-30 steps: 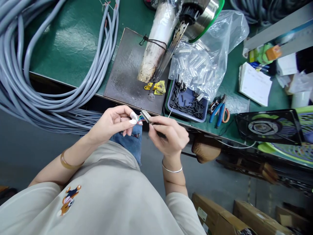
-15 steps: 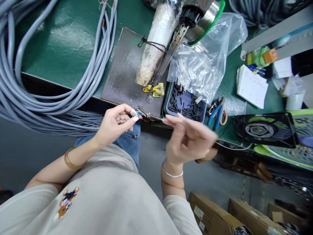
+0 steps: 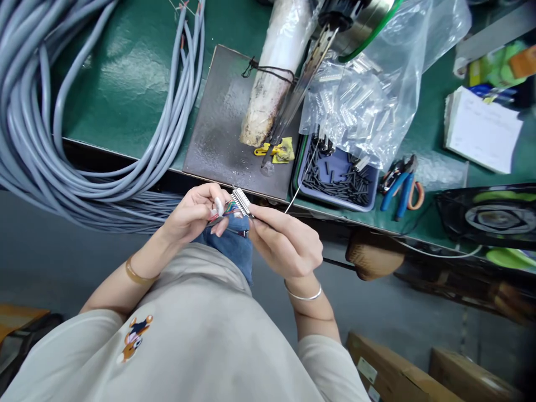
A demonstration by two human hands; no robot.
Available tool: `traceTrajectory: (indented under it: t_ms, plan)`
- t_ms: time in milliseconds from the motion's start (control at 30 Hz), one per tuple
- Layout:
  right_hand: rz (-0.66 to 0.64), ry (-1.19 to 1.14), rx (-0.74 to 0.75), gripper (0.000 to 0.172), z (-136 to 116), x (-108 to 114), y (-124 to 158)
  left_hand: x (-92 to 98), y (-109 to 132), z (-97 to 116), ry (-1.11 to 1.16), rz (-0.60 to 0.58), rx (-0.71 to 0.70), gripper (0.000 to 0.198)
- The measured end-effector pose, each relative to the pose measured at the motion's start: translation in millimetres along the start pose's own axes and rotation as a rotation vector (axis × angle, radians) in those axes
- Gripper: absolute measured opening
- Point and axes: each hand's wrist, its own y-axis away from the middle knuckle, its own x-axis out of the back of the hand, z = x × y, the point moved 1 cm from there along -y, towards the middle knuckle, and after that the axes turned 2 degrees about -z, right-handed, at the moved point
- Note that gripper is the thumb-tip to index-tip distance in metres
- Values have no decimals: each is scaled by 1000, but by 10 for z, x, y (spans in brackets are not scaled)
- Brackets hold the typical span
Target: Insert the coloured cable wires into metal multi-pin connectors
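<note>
My left hand (image 3: 196, 213) is closed on a bundle of thin coloured wires that end in a small metal connector (image 3: 241, 202), held just below the bench edge over my lap. My right hand (image 3: 285, 243) is pinched against the right side of that connector; a thin wire or pin (image 3: 298, 190) rises from its fingers toward the tray. Which of the two it grips I cannot make out for certain.
A green bench (image 3: 121, 72) carries coils of grey cable (image 3: 37, 128), a dark metal plate (image 3: 221, 123), a soldering stand with a wrapped roll (image 3: 272, 72), a blue tray of black sleeves (image 3: 335, 178), a plastic bag of parts (image 3: 368, 95), blue pliers (image 3: 397, 184) and a notepad (image 3: 481, 128). Cardboard boxes (image 3: 397, 368) stand on the floor.
My right hand, which had swung away to the right with spread fingers half a second ago, has come back and closed on the connector. The left hand kept its hold.
</note>
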Motion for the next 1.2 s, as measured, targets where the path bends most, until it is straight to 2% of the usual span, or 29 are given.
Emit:
traceTrajectory:
  t_ms: [233,333,467,567,700,767,833,933,967,1000,1100,1200]
  plan:
    - [32,50,-58,17,13,-45,-59,-1,-11,24,-12,4,-29,18]
    - [38,45,-149,18,49,-63,-67,-29,-35,31,-71,-1,-34,26]
    - [22,-52,-324,14,117,-10,-54,-88,-73,7,-166,70,-2,33]
    - [70,-72,-345,14,129,86,-71,-131,-82,-19,-234,105,-3,33]
    - [-118,-59,-233,13,108,101,-123,-179,-73,-28,-319,97,-11,29]
    - [-154,-89,-219,13,124,64,-129,-192,-69,-26,-342,87,-5,31]
    - [-30,-98,-291,13,167,45,-119,-190,-66,-27,-356,100,-10,30]
    - [273,-69,-427,14,234,76,-94,-172,-65,-36,-357,137,-42,26]
    - [307,-49,-424,15,242,88,-91,-168,-67,-39,-354,143,-52,25]
    - [285,-26,-393,16,241,91,-91,-168,-72,-40,-353,142,-58,25]
    - [88,52,-244,18,208,40,-88,-187,-98,-27,-358,160,-84,26]
    - [60,79,-217,19,191,-70,-61,-222,-142,-3,-378,229,-154,27]
